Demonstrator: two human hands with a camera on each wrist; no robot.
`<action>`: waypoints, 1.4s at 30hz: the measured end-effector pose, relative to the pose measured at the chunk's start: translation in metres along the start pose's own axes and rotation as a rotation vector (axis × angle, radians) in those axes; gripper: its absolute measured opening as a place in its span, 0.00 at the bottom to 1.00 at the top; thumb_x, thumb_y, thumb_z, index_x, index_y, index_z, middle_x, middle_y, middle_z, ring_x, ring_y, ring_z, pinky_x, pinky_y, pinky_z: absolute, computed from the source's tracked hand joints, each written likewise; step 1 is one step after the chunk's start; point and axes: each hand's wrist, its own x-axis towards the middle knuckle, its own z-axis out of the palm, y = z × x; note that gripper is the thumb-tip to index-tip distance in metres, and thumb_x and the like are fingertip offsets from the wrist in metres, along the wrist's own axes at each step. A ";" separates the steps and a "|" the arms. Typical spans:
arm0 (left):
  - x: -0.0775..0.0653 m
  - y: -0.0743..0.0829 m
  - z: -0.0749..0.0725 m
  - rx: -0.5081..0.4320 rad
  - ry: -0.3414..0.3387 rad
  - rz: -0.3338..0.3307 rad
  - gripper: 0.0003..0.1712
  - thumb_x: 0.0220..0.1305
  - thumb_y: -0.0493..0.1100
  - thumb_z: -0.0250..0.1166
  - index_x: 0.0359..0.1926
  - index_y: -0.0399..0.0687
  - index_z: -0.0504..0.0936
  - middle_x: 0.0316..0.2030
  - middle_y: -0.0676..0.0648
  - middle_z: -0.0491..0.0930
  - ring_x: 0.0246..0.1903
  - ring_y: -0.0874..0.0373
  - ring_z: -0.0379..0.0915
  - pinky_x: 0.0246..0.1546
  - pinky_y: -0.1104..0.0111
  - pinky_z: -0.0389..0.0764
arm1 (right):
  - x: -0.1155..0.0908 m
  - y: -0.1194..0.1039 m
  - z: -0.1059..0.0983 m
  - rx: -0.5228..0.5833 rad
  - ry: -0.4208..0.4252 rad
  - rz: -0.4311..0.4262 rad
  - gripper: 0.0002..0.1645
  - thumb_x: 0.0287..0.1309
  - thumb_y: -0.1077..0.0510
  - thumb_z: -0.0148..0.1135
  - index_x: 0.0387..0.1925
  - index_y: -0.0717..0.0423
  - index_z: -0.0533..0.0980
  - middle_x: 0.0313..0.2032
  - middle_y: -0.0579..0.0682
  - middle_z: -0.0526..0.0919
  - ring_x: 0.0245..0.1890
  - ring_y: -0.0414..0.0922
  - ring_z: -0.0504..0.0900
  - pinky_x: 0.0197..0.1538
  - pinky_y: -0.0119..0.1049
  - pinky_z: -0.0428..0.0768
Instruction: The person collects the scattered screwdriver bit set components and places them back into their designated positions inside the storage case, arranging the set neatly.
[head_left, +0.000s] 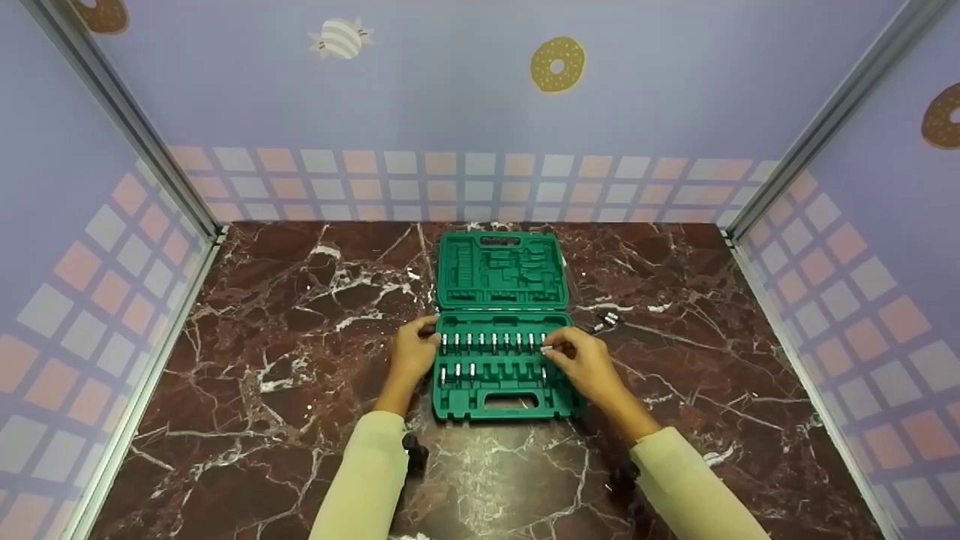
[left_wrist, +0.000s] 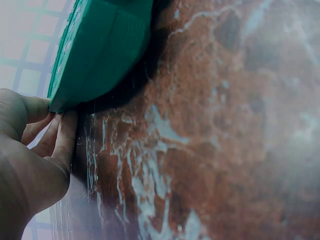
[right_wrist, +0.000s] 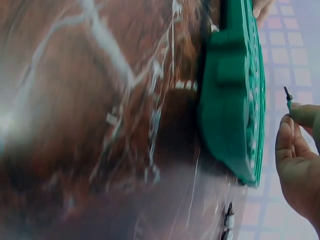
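An open green plastic case (head_left: 491, 403) lies on the table, its lid folded back. Along its upper row stand several silver bit sockets (head_left: 481, 341); the lower row has three at the left and one (head_left: 544, 376) at the right, with bare slots between. My left hand (head_left: 414, 349) pinches the case's left edge between thumb and fingers, as the left wrist view shows. Over the upper row's right end, my right hand (head_left: 589, 364) holds a small bit socket (right_wrist: 288, 96) by thumb and fingertips. Its thin dark tip points up and away from the fingers in the right wrist view.
Right of the case, a few loose bit sockets (head_left: 610, 319) lie on the dark red marbled table (head_left: 300, 360). Patterned panels (head_left: 480, 97) enclose the table at the back and both sides.
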 end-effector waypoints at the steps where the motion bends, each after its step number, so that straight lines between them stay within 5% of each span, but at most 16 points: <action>1: 0.000 0.000 0.000 -0.001 0.000 -0.002 0.19 0.67 0.35 0.67 0.58 0.47 0.87 0.47 0.42 0.88 0.49 0.46 0.84 0.52 0.51 0.81 | 0.000 -0.002 0.002 0.000 -0.010 -0.002 0.08 0.59 0.63 0.74 0.39 0.51 0.85 0.34 0.45 0.86 0.32 0.38 0.81 0.37 0.34 0.80; 23: 0.000 0.001 0.000 0.027 0.004 -0.004 0.19 0.67 0.36 0.68 0.58 0.48 0.87 0.48 0.44 0.89 0.49 0.46 0.85 0.53 0.51 0.81 | 0.017 -0.040 0.043 0.054 -0.321 -0.075 0.08 0.65 0.63 0.68 0.45 0.59 0.85 0.44 0.52 0.88 0.43 0.46 0.87 0.46 0.40 0.86; 32: 0.000 0.001 0.000 0.002 0.009 0.003 0.18 0.66 0.34 0.67 0.57 0.46 0.88 0.47 0.42 0.89 0.48 0.46 0.85 0.52 0.52 0.81 | 0.021 -0.044 0.059 -0.030 -0.382 -0.102 0.06 0.65 0.63 0.69 0.43 0.58 0.84 0.41 0.52 0.88 0.40 0.44 0.87 0.43 0.36 0.85; 42: -0.001 0.001 0.000 -0.030 -0.021 -0.010 0.19 0.68 0.34 0.66 0.59 0.46 0.86 0.49 0.42 0.87 0.51 0.45 0.84 0.54 0.52 0.82 | 0.023 -0.045 0.069 -0.111 -0.334 -0.142 0.05 0.62 0.64 0.71 0.40 0.60 0.86 0.40 0.55 0.85 0.40 0.50 0.86 0.43 0.40 0.86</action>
